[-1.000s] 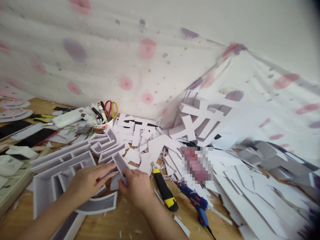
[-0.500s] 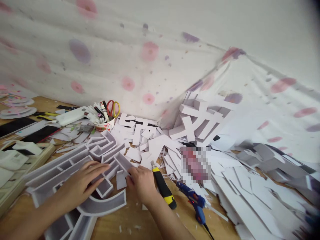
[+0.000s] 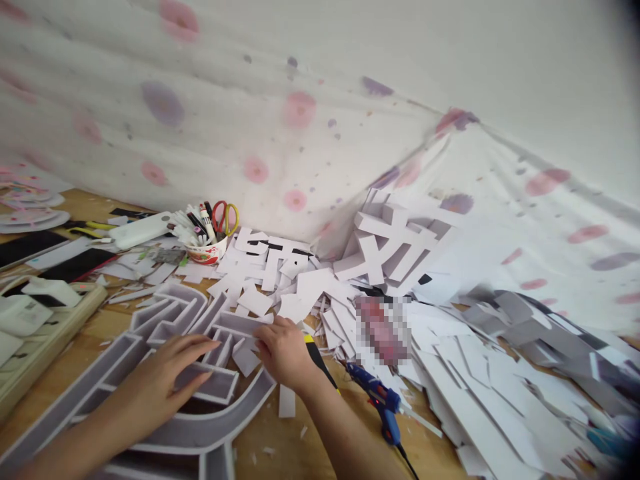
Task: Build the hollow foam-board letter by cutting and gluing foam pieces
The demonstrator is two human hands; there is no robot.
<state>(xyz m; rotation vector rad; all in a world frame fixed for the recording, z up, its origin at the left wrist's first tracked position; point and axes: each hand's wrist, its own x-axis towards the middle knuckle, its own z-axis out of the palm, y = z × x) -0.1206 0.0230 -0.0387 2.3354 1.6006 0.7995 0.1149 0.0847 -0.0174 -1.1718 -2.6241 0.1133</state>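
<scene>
A large white hollow letter frame (image 3: 195,430), built from upright strips of board, lies on the wooden table. Over its inner walls rests my left hand (image 3: 173,373), thumb and fingers apart. My right hand (image 3: 284,350) is closed, its thumb and fingers pinching the right end of one straight wall of the frame. Below that wall, a loose white piece (image 3: 246,357) sits beside the frame. Partly behind my right hand and wrist is a black and yellow utility knife (image 3: 320,363). To its right lies a blue glue gun (image 3: 377,393) with its cord.
White offcuts (image 3: 320,290) cover the back and right. Finished white letters (image 3: 390,243) are stacked near the curtain (image 3: 225,120). A cup (image 3: 207,252) holds pens and scissors (image 3: 226,219). A power strip (image 3: 65,347) with chargers lies at left, beside a phone (image 3: 77,265).
The letter frame has turned counterclockwise, its top going left and its lower part right. My right hand, still at the wall's end, now covers part of the knife.
</scene>
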